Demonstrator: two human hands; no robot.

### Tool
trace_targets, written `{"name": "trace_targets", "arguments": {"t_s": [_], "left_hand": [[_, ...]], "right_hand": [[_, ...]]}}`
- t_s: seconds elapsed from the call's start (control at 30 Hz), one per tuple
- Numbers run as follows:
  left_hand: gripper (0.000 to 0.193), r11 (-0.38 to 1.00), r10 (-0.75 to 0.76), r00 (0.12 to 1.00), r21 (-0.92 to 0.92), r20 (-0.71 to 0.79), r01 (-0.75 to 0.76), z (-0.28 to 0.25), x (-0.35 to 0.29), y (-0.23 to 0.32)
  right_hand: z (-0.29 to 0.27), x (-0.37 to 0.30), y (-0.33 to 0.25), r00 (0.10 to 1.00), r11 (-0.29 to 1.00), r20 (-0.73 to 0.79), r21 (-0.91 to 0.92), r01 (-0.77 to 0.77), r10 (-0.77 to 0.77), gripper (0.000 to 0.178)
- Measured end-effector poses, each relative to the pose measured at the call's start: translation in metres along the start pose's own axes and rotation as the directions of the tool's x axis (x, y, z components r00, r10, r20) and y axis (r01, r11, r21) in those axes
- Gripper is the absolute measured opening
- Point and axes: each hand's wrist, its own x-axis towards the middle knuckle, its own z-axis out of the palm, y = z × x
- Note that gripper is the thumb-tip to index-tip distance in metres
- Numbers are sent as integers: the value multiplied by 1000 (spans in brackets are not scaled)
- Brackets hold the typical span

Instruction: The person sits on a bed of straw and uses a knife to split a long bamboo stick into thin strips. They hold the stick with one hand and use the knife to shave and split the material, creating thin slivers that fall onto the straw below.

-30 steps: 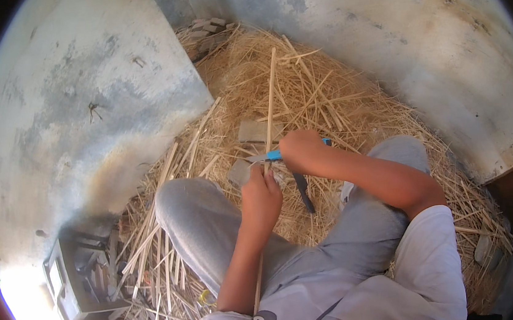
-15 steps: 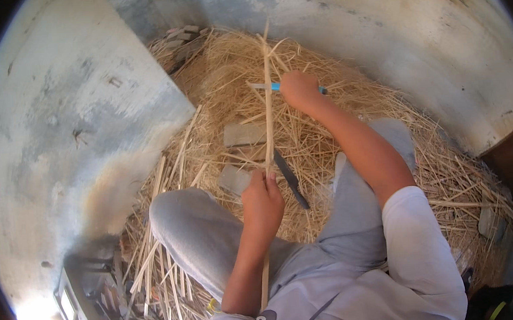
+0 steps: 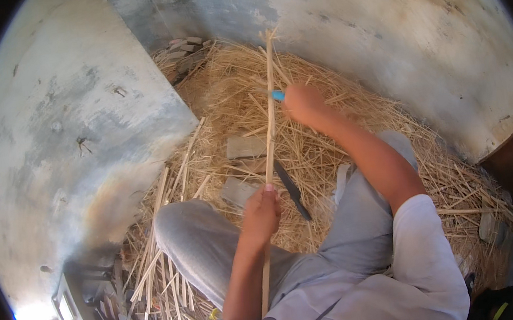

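Observation:
My left hand is closed around a long pale strip, which looks like split bamboo. The strip's lower end runs under my left forearm to my shirt, and its frayed tip points up and away toward the far wall. Farther out, my right hand is wrapped round a knife with a blue handle. The handle's front end meets the strip; the blade cannot be made out at this moment. A dark, flat blade-like tool lies on the shavings just right of my left hand.
Pale shavings and thin strips cover the floor around my legs. Two grey bricks lie in front of me. Weathered walls curve around, with a panel at left. A grey box-like frame stands at lower left.
My right hand has drawn slightly nearer to me with the knife, and its blade no longer shows. My left hand is a little lower. The strip's far tip looks less forked.

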Motion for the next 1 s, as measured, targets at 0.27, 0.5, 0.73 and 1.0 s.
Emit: {"name": "trace_targets", "arguments": {"t_s": [0.27, 0.5, 0.73, 1.0], "left_hand": [[33, 977, -45, 998, -207, 32, 50, 2, -24, 28], [32, 980, -46, 997, -189, 57, 56, 9, -22, 29], [34, 979, -150, 950, -91, 274, 181, 39, -43, 1], [40, 974, -104, 975, -180, 196, 140, 19, -30, 17]], "right_hand": [[-4, -62, -26, 967, 964, 42, -75, 255, -253, 14], [0, -34, -9, 971, 954, 24, -182, 239, -238, 14], [-72, 46, 114, 881, 879, -197, 310, -362, 431, 18], [-28, -25, 31, 1000, 980, 12, 197, -22, 20, 20]]}}
